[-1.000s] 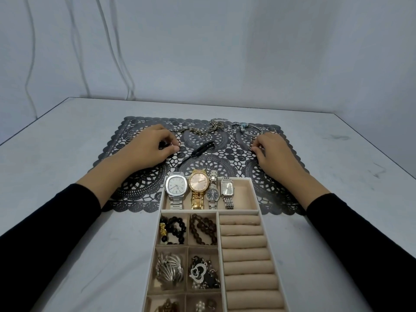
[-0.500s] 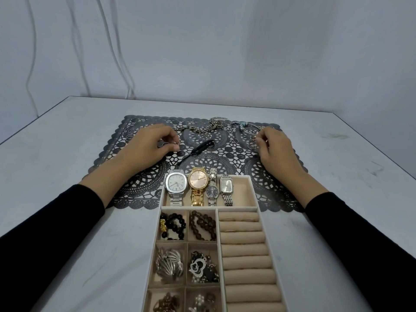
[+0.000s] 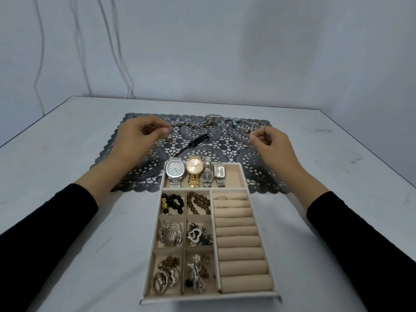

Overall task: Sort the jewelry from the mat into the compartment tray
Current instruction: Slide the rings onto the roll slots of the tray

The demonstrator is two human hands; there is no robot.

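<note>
1. Head view shows a pale grey counter against a plain white wall with thin cables hanging down it.
2. On the counter lies a dark lace-pattern mat; the compartment tray stands just nearer than the fingers, its far end overlapping the mat.
3. Compared with half a second ago, both hands have lifted off the mat and the view has tipped down, so the whole tray shows.
4. Left hand hovers above the mat with thumb and forefinger pinched together; a thin wire-like piece seems to sit between the fingers, too small to name.
5. A small ring lies on the mat just below those fingers.
6. Right hand is loosely curled, thumb and forefinger nearly closed; whether they hold anything, I cannot tell.
7. Chains, a bangle and a black hair clip rest on the mat between the two hands.
8. Four watches fill the tray's far compartment.
</note>
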